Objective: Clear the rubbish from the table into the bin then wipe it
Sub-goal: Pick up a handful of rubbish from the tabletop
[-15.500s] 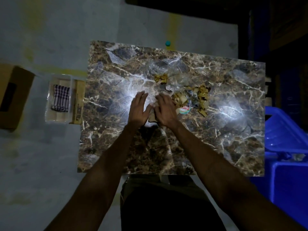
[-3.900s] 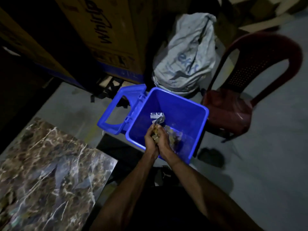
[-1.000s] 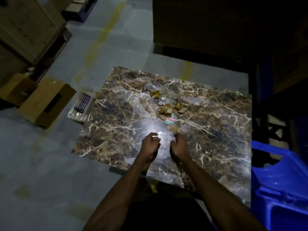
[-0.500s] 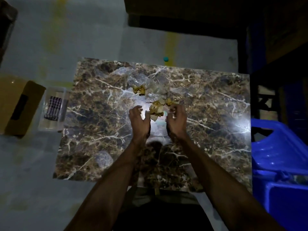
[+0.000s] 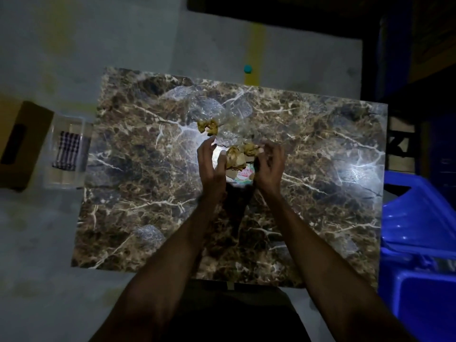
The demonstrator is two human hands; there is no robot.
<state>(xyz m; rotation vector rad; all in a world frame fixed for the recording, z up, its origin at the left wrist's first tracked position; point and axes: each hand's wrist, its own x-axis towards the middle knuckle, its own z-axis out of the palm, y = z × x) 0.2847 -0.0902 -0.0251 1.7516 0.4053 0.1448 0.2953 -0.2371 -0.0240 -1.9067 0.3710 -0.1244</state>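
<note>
On a dim floor stands the marbled table (image 5: 148, 193); at its middle the left hand (image 5: 211, 169), fingers nearly straight, presses and the right hand (image 5: 270, 166) curls round yellow scraps (image 5: 237, 157); just beyond lies clear plastic (image 5: 222, 114); blue bin (image 5: 419, 243) right, checked cloth (image 5: 67, 154) left

Brown, white-veined marble table (image 5: 148, 193), yellow-brown scraps (image 5: 237, 156), blue bin (image 5: 419, 304), checked cloth (image 5: 67, 150), teal cap (image 5: 247, 68).

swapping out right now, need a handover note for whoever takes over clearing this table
Left grip presses against the yellow-brown crumpled scraps; right grip curls round them, mid marble table.
Another yellow scrap and clear plastic wrap lie behind.
Blue plastic bin at right; checked cloth in a clear tray left of the table.
Done: one handful binned earlier.
Left: bin the rest, wipe.
</note>
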